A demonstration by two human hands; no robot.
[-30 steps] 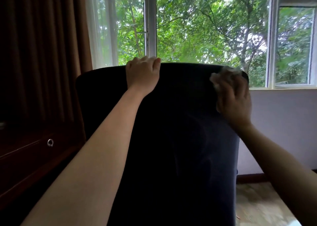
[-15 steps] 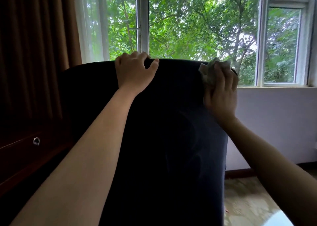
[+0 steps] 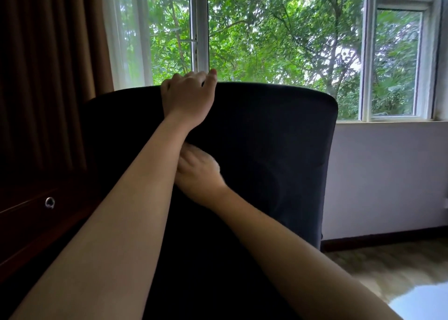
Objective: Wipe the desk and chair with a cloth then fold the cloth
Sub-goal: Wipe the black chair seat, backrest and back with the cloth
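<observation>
Furthest left, a brown curtain [image 3: 48,77] hangs in folds above a dark wooden drawer front [image 3: 29,222] with a round metal ring pull [image 3: 49,202]. Your left forearm runs up from the lower left corner on a long diagonal, and your left hand [image 3: 188,96] sits on the top edge of the chair [image 3: 266,149]. Its fingers [image 3: 169,84] are curled together over the far side of the backrest, while the thumb lies along the rim, so the hand grips that edge.

Just below it, your right arm comes in from the lower right and crosses under the left forearm. Your right hand [image 3: 198,174] lies knuckles up against the near face of the backrest, blurred. Its fingertips are hidden behind your left forearm, so you cannot tell how they are set or whether they clamp the cloth, which does not show.

The chair stands upright and fills the middle of the view. Its backrest is dark navy, broad, with a rounded top right corner and faint paler streaks on the fabric to the right of your right hand.

Behind it a white-framed window [image 3: 203,28] shows green trees. To the right are a pale wall [image 3: 388,174], a dark skirting board, a patterned floor [image 3: 388,266] and a glossy pale surface [image 3: 424,302] in the corner.
</observation>
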